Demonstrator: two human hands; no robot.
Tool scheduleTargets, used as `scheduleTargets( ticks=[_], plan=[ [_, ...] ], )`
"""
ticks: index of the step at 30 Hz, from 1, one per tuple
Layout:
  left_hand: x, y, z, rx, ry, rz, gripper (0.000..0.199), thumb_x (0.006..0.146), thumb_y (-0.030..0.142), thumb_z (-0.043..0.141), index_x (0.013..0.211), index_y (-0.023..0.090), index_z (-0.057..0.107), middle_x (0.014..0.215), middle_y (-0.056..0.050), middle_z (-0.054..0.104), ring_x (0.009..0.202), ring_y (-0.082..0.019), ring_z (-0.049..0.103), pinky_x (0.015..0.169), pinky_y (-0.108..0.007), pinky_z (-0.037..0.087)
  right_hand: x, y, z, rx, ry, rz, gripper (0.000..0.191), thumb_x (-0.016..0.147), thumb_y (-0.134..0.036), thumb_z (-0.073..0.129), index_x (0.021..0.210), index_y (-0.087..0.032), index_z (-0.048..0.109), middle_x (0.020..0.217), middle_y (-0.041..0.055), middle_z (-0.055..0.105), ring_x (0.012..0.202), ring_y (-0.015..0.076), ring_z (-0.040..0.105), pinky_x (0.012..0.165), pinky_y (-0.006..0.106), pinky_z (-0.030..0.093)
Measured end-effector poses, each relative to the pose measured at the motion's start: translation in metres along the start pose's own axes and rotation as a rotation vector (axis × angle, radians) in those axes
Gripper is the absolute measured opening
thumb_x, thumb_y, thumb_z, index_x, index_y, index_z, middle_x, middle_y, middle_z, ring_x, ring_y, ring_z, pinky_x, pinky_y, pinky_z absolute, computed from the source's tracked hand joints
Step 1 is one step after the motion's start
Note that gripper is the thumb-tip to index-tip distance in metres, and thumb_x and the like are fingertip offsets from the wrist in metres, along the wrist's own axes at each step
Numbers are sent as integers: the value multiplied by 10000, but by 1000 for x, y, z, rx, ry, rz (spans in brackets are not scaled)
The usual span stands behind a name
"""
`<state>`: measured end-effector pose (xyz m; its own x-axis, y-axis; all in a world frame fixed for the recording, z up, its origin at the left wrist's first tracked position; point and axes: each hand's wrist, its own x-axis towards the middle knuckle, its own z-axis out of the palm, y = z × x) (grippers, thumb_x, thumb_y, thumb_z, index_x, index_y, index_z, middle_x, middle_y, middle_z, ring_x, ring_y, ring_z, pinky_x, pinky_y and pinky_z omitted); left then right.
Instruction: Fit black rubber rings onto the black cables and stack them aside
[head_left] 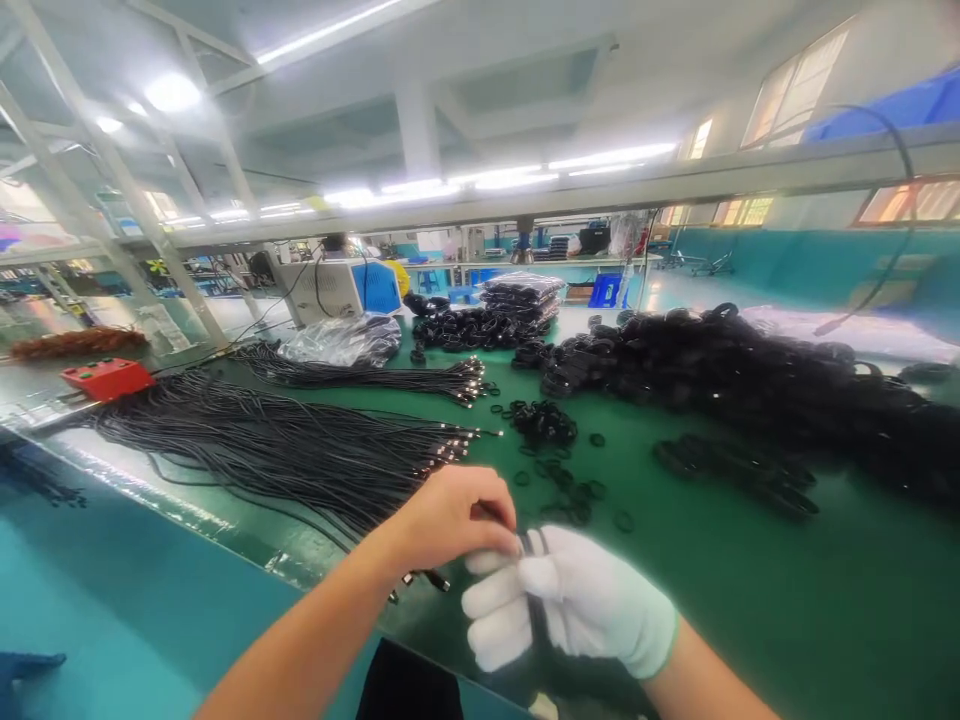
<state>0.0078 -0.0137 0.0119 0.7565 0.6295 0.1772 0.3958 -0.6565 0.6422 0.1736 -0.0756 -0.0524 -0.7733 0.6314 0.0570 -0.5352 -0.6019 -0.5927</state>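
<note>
My bare left hand (457,515) is closed, its thumb and fingers pinching a dark piece of black cable against my right hand. My right hand (570,590), in a white glove, is closed around the black cable (537,622), which hangs below the thumb. Dark bands cross the gloved fingers near where the hands meet; their exact form is blurred. Small black rings (574,500) lie scattered just beyond my hands, with a denser heap of rings (544,422) behind them. Left of my hands, long black cables (300,450) lie in a bundle, metal plugs pointing right.
A large pile of coiled black cables (697,370) covers the right of the green table (720,590). Behind are a second cable bundle (360,376), clear plastic bags (341,342) and a blue-and-white machine (345,288). A red box with buttons (109,379) sits at left. A shelf beam (480,212) runs overhead.
</note>
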Motion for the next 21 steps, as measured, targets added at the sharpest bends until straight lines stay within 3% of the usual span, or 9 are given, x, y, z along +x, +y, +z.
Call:
scheduleTargets(
  ticks=[2,4,7,10,13,16,19,21],
  plan=[
    [6,-8,4,-204,-45,-40,129,713,273,707,742,153,668,739,7,624,680,-113,568,612,-190,430,2,1,4,73,-46,45,378,670,-289,771,898,-103,533,688,-16,447,631,124,510,717,365,436],
    [7,-20,14,-245,-36,-68,141,791,269,613,764,140,664,749,-9,638,701,-123,579,624,-197,440,4,0,7,108,-59,23,384,638,-282,794,856,-127,519,660,-47,406,598,102,474,720,360,432],
    [1,-43,29,-43,42,-105,258,881,230,432,755,155,644,759,-22,640,715,-138,573,632,-222,425,2,-6,8,83,26,-143,392,639,-284,802,893,-152,534,675,-47,449,595,96,460,748,371,427],
    [-13,-57,37,263,107,-158,262,894,223,392,800,189,634,805,-28,632,752,-167,563,667,-267,399,-2,-16,5,14,163,-305,407,700,-310,760,1019,-170,549,760,-6,540,652,126,520,782,399,434],
    [-30,-47,47,554,106,-221,252,903,217,370,860,214,618,830,-24,634,743,-178,568,665,-285,383,-4,-24,1,-43,263,-402,468,729,-335,736,1121,-173,536,907,51,603,779,173,584,849,452,427],
    [-41,-18,63,637,49,-158,221,888,198,386,830,205,599,797,-26,635,705,-179,575,632,-292,367,-2,-25,0,-81,349,-442,469,738,-338,731,1133,-169,544,1006,83,620,881,210,602,885,456,420],
    [-40,3,72,650,43,-68,203,872,169,412,750,190,574,750,-21,634,642,-163,561,592,-293,339,0,-20,0,-148,463,-389,445,736,-304,737,1121,-162,562,1027,100,632,875,203,611,860,406,434],
    [-37,8,66,651,68,-19,173,868,192,462,737,187,575,729,-15,635,626,-152,549,595,-287,327,0,-16,1,-222,511,-302,415,735,-267,740,1100,-148,582,995,99,644,831,180,605,806,351,444]
  ],
)
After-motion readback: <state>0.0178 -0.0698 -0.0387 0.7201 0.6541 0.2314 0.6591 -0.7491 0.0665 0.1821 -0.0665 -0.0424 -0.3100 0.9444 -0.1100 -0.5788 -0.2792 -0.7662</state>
